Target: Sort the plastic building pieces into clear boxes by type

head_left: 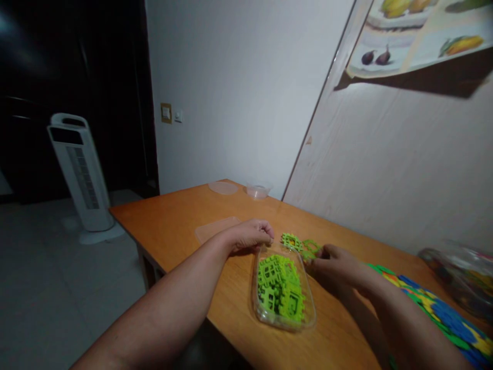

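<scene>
Bright green interlocking plastic pieces (280,289) fill a clear oblong plastic tub (308,317) on the orange wooden surface (181,226). My left hand (252,235) pinches its far rim; my right hand (334,263) grips a loose green piece (310,248).

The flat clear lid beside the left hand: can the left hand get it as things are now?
Probably yes. The lid lies flat on the table, just beside the left hand, with nothing between them.
</scene>
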`<action>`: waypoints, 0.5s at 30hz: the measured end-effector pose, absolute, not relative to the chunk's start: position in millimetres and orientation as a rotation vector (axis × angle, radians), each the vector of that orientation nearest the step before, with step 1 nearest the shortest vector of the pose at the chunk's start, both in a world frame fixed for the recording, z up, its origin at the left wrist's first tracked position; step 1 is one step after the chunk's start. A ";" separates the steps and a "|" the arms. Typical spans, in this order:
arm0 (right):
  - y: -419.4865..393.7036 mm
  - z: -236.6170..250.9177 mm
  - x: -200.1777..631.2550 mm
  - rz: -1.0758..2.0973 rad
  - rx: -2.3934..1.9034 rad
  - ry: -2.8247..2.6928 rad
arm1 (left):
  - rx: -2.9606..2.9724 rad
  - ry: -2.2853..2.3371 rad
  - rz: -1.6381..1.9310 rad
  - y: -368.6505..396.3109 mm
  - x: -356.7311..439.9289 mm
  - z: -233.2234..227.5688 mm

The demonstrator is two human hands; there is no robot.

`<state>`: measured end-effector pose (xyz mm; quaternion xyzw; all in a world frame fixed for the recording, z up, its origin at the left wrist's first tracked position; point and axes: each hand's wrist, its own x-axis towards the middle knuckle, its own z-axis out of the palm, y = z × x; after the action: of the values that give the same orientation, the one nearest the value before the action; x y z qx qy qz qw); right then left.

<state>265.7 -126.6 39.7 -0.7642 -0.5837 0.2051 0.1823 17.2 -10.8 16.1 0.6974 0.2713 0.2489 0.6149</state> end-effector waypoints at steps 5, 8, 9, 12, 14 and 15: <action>-148.3 77.8 240.9 0.750 -1.716 -1.912 | 1.604 0.601 0.577 -11.2 17.3 15.3; -160.2 95.5 217.7 0.837 -1.615 -2.060 | 1.601 0.610 0.578 -12.0 17.0 16.0; -162.3 98.2 212.2 0.851 -1.593 -2.085 | 1.601 0.610 0.580 -12.3 16.9 16.4; -159.8 96.3 209.1 0.756 -1.604 -2.008 | 1.608 0.604 0.582 -13.1 16.5 17.8; -151.6 88.6 217.8 0.659 -1.640 -1.847 | 1.608 0.607 0.586 -13.6 16.6 18.5; -146.1 83.4 224.6 0.633 -1.653 -1.763 | 1.604 0.614 0.598 -13.9 16.7 18.7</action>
<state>224.6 -146.1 83.4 -0.6276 -0.6696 0.2404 0.3163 16.7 -13.9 18.7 0.6958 0.2664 0.2597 0.6144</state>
